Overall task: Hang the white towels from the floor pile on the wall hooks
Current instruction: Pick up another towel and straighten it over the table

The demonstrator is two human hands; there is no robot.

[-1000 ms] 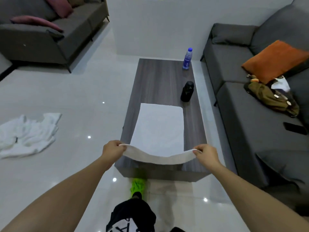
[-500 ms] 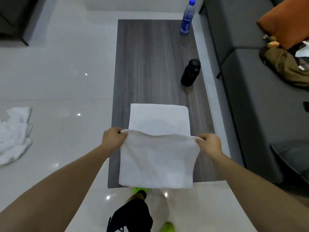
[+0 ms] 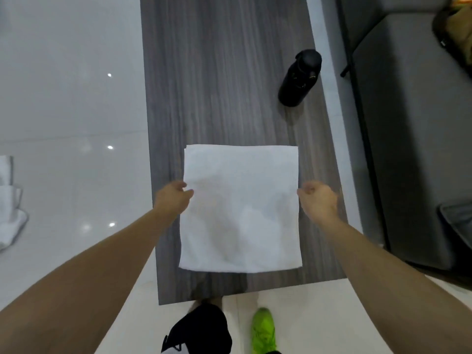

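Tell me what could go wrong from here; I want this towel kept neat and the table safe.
1. The left hand touches the folded towel's edge; pulling from one side could undo the fold.
2. The towel's near edge lies close to the table end, so a tug might drag it off.
3. The black bottle stands near the table's right edge; a sweeping right hand could knock it over.

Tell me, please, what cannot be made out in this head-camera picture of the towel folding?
- Wall hooks: none in the head view, which looks down at the table.
- Floor pile of towels: cut off by the left edge.
- Left hand: its grip on the folded towel is uncertain; the fingertips blur at the towel's edge.
- Right hand: curled beside the towel, contact unclear.
- Items on the sofa: cut off at the top right corner.
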